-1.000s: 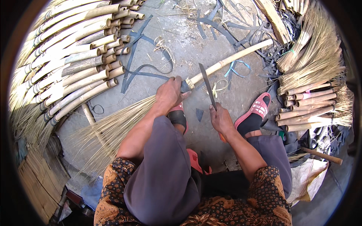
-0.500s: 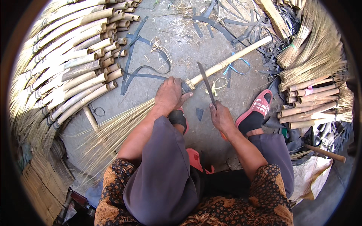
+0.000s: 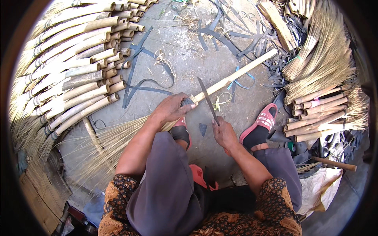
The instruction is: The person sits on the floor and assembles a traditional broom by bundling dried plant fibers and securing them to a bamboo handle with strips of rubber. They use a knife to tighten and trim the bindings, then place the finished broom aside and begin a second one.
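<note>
A straw broom lies slantwise across the floor, its pale bamboo handle point(image 3: 246, 70) pointing to the far right and its bristles point(image 3: 116, 147) fanning out to the near left. My left hand point(image 3: 170, 107) is closed over the broom's neck, where a dark band point(image 3: 188, 102) is wrapped round below the end of the handle. In my right hand point(image 3: 225, 135) is a long dark-bladed knife point(image 3: 207, 97), held upright with its tip pointing far and slightly left. The blade crosses in front of the bamboo handle close to the neck; whether they touch I cannot tell.
A large stack of bamboo-handled brooms point(image 3: 84, 72) fills the left. More brooms point(image 3: 319, 112) and loose straw point(image 3: 325, 59) lie at right. Dark rubber strips point(image 3: 136, 70) and a blue strap point(image 3: 241, 81) are strewn about. A wooden block point(image 3: 277, 25) lies at the far right.
My right hand and the knife have shifted slightly left and nearer. My left hand has turned a little on the neck, its thumb now over the band. The whole view has shifted slightly.
</note>
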The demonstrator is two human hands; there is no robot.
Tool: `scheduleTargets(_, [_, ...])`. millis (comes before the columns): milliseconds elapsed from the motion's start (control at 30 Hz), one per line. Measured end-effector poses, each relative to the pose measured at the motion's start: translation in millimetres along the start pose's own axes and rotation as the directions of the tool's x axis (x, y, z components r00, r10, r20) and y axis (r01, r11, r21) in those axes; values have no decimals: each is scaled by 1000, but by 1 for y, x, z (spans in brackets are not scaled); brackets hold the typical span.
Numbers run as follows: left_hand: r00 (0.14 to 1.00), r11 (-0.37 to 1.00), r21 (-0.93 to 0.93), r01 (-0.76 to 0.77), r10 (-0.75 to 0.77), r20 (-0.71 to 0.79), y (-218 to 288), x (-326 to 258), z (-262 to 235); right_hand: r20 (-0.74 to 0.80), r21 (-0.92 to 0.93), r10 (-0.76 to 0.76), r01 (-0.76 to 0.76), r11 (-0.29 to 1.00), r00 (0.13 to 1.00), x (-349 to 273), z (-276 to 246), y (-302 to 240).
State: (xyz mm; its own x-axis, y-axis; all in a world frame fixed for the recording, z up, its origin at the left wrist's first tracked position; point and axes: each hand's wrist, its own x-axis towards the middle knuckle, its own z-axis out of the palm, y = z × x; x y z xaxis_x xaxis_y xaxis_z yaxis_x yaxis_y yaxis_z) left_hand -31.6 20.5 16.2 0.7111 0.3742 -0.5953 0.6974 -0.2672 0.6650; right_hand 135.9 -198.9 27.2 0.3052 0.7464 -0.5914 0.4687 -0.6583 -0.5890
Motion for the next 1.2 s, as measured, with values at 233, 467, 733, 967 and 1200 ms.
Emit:
scheduleTargets(233, [967,979,195,-56,102,-235,3,-10,10,-42,-46,30,-31,998,999,-1,-4,-4])
scheduleTargets(467, [999,994,-109,-14,10,-33,2,-5,-10,-67,156,35,-24,987,997,-1,16,-1])
scheduleTargets(733, [969,959,235,155,-101,-225,-14,-53,-11,-558,-221,-268,170,960,785,13,11,-13])
scheduleTargets(967, [980,978,157,134,-107,-168,-9,-46,-21,-143,158,-102,124,980,984,38,44,-69])
scheduleTargets(1200, [969,942,316,115,-37,-242,-9,-52,5,91,554,19,-67,830,996,41,35,-101])
